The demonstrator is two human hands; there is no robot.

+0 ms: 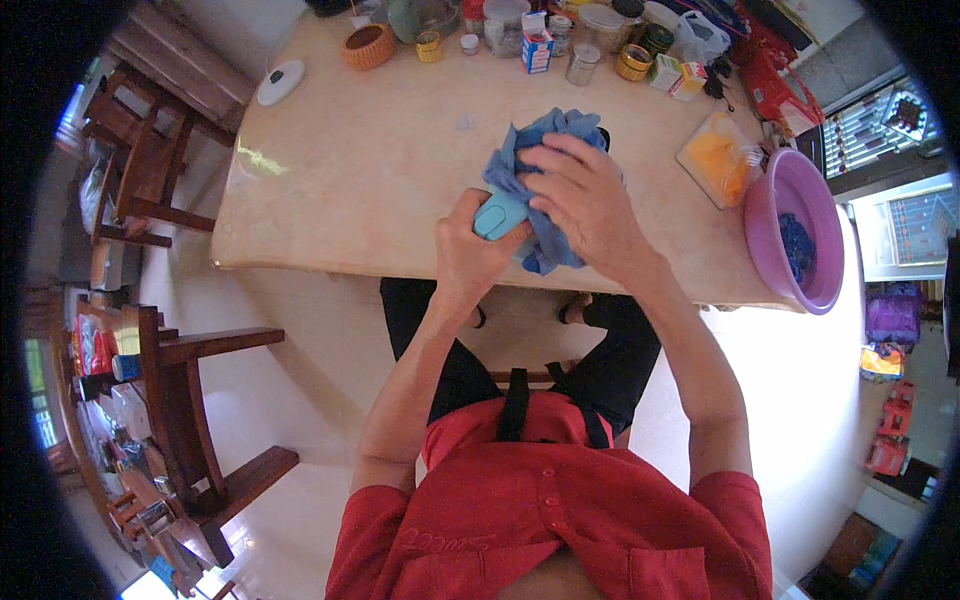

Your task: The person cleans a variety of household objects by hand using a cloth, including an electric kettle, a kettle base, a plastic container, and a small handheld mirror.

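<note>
My left hand (468, 250) is closed around the near end of a light-blue object (498, 215) with an oval raised panel, perhaps a handle; I cannot tell its kind. A crumpled blue cloth (510, 165) wraps most of it and hangs down on the near side. Something dark shows past the cloth at the far right end. My right hand (585, 200) presses the cloth onto the object, with its fingers bent over the top. Both hands are above the near edge of the cream table (340, 180).
Jars and small boxes (537, 50) line the table's far side beside an orange ribbed bowl (368, 46). A white lid (281, 82) lies at the left. Rightward are a bag of something orange (720, 160) and a purple basin (775, 262) holding dark blue cloth. Wooden chairs (190, 400) stand left.
</note>
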